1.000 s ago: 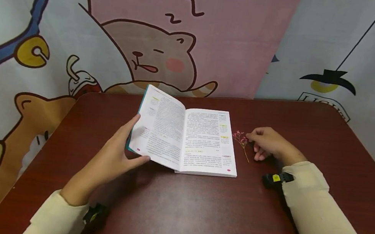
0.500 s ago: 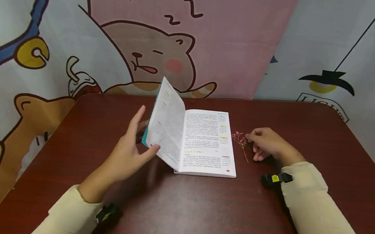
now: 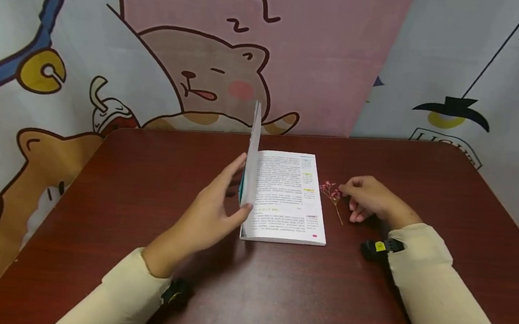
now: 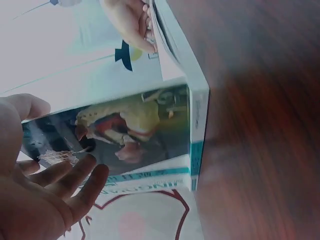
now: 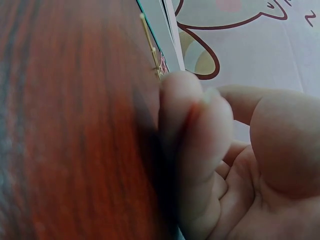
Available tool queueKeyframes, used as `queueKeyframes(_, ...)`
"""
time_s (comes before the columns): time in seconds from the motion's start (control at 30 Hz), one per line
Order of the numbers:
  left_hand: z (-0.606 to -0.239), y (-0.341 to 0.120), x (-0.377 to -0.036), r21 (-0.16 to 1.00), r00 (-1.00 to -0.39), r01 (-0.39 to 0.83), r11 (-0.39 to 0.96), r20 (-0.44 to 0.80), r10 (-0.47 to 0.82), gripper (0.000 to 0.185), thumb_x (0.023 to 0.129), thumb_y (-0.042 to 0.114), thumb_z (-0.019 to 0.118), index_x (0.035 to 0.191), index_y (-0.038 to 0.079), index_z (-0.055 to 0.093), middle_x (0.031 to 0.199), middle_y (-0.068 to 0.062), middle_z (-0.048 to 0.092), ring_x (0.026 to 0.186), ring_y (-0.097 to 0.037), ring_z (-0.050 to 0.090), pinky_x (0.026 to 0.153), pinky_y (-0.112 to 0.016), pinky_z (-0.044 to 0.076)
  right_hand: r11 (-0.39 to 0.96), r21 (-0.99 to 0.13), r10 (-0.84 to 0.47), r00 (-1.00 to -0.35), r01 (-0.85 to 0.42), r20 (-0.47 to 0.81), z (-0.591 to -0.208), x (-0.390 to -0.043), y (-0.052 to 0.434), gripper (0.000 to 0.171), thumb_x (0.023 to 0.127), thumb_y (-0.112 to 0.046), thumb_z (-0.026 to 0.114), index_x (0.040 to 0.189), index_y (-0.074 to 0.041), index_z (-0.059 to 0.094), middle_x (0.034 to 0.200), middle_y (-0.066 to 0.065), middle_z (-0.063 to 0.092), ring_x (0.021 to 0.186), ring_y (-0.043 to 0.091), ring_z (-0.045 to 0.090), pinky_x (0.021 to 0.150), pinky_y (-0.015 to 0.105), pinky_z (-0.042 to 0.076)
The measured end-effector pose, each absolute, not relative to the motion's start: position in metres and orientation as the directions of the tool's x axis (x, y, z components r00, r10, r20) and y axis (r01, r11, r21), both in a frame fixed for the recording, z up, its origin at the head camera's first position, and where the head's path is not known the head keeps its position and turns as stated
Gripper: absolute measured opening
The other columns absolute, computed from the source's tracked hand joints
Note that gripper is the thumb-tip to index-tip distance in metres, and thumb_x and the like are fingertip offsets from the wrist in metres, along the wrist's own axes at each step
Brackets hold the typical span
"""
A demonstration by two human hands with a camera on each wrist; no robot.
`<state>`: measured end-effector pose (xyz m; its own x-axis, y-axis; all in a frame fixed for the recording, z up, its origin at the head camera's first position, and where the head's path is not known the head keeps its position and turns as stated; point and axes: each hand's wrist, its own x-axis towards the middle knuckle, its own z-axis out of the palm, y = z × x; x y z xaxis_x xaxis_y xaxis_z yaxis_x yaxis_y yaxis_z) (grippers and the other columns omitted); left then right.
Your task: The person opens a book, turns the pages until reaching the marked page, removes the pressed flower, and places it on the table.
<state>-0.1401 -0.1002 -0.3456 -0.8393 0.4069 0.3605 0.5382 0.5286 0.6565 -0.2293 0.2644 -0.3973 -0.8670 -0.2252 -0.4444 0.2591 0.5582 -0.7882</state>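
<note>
Cartoon-printed cloth hangs behind the dark red bench [image 3: 301, 305]. Near the middle of the bench, toward its far edge, lies the book [image 3: 286, 197], spine running from the far edge to the near edge; its right half lies flat while the left half stands almost upright. The left hand [image 3: 212, 215] is the nearer grip: straight fingers press the cover from the left and the thumb lies on the page edge. Just right of the book lies a dried pink sprig [image 3: 334, 196], stem pointing to the near edge; the right hand [image 3: 368, 198] rests beside it, fingertips at the blossoms, though whether they pinch it I cannot tell. A second ago the left half lay nearly flat; it has swung up, the sprig unmoved.
</note>
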Motion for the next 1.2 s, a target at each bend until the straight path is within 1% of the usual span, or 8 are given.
queueKeyframes(0.1, -0.346, -0.091, -0.140, 0.605, -0.839, 0.541, 0.584, 0.349, 0.417, 0.091, 0.088, 0.014, 0.073, 0.160, 0.026, 0.019, 0.155, -0.002, 0.042, 0.108, -0.019, 0.064, 0.089, -0.035, 0.057, 0.557, -0.789, -0.226, -0.867, 0.259, -0.444, -0.398, -0.230, 0.264, 0.037, 0.106, -0.030, 0.045, 0.119, 0.005, 0.051, 0.065, 0.003, 0.052, 0.048, 0.013, 0.064, 0.052, 0.032, 0.057)
queueKeyframes(0.2, -0.347, -0.081, -0.140, 0.540, -0.837, 0.547, 0.640, 0.331, 0.435, 0.086, 0.089, 0.018, 0.073, 0.159, 0.029, 0.024, 0.151, -0.002, 0.048, 0.101, -0.020, 0.065, 0.083, -0.037, 0.057, 0.553, -0.793, -0.232, -0.868, 0.255, -0.440, -0.399, -0.230, 0.264, 0.037, 0.105, -0.028, 0.046, 0.120, 0.005, 0.051, 0.064, 0.003, 0.052, 0.048, 0.013, 0.064, 0.051, 0.032, 0.056)
queueKeyframes(0.27, -0.348, -0.075, -0.141, 0.491, -0.830, 0.558, 0.669, 0.324, 0.454, 0.084, 0.089, 0.021, 0.073, 0.158, 0.030, 0.027, 0.149, -0.001, 0.050, 0.102, -0.021, 0.066, 0.082, -0.040, 0.057, 0.550, -0.796, -0.233, -0.869, 0.251, -0.436, -0.399, -0.230, 0.263, 0.036, 0.105, -0.026, 0.047, 0.120, 0.006, 0.051, 0.064, 0.003, 0.052, 0.047, 0.013, 0.064, 0.050, 0.031, 0.056)
queueKeyframes(0.33, -0.350, -0.069, -0.141, 0.443, -0.819, 0.574, 0.689, 0.317, 0.478, 0.081, 0.089, 0.023, 0.073, 0.157, 0.029, 0.031, 0.148, -0.002, 0.052, 0.117, -0.019, 0.062, 0.089, -0.042, 0.056, 0.547, -0.798, -0.233, -0.869, 0.253, -0.436, -0.400, -0.230, 0.263, 0.034, 0.105, -0.026, 0.048, 0.118, 0.005, 0.051, 0.063, 0.003, 0.052, 0.047, 0.013, 0.064, 0.049, 0.031, 0.055)
queueKeyframes(0.5, -0.355, -0.058, -0.142, 0.368, -0.810, 0.586, 0.722, 0.255, 0.528, 0.071, 0.089, 0.027, 0.073, 0.152, 0.027, 0.040, 0.142, 0.000, 0.057, 0.106, -0.016, 0.061, 0.083, -0.041, 0.055, 0.535, -0.803, -0.230, -0.868, 0.265, -0.439, -0.402, -0.232, 0.262, 0.030, 0.105, -0.025, 0.048, 0.112, 0.004, 0.051, 0.063, 0.003, 0.051, 0.045, 0.013, 0.063, 0.048, 0.030, 0.055)
queueKeyframes(0.7, -0.361, -0.046, -0.144, 0.225, -0.784, 0.621, 0.751, 0.168, 0.598, 0.063, 0.090, 0.031, 0.073, 0.147, 0.025, 0.049, 0.139, -0.004, 0.061, 0.126, -0.025, 0.060, 0.089, -0.048, 0.056, 0.531, -0.809, -0.238, -0.871, 0.254, -0.430, -0.402, -0.231, 0.261, 0.030, 0.105, -0.024, 0.048, 0.111, 0.005, 0.051, 0.063, 0.003, 0.051, 0.045, 0.012, 0.063, 0.048, 0.030, 0.055)
queueKeyframes(0.87, -0.365, -0.039, -0.143, 0.083, -0.753, 0.657, 0.749, 0.128, 0.646, 0.061, 0.088, 0.033, 0.075, 0.145, 0.025, 0.053, 0.135, 0.002, 0.063, 0.116, -0.022, 0.064, 0.078, -0.045, 0.057, 0.534, -0.808, -0.245, -0.870, 0.247, -0.428, -0.402, -0.230, 0.261, 0.031, 0.105, -0.024, 0.047, 0.113, 0.005, 0.051, 0.064, 0.003, 0.051, 0.046, 0.013, 0.063, 0.048, 0.031, 0.055)
queueKeyframes(1.2, -0.371, -0.037, -0.139, 0.038, -0.742, 0.669, 0.742, 0.064, 0.667, 0.053, 0.085, 0.030, 0.077, 0.135, 0.025, 0.062, 0.136, 0.002, 0.064, 0.128, -0.019, 0.058, 0.079, -0.046, 0.057, 0.539, -0.806, -0.245, -0.870, 0.243, -0.427, -0.398, -0.229, 0.259, 0.031, 0.106, -0.024, 0.046, 0.113, 0.006, 0.052, 0.063, 0.003, 0.051, 0.046, 0.013, 0.063, 0.050, 0.032, 0.056)
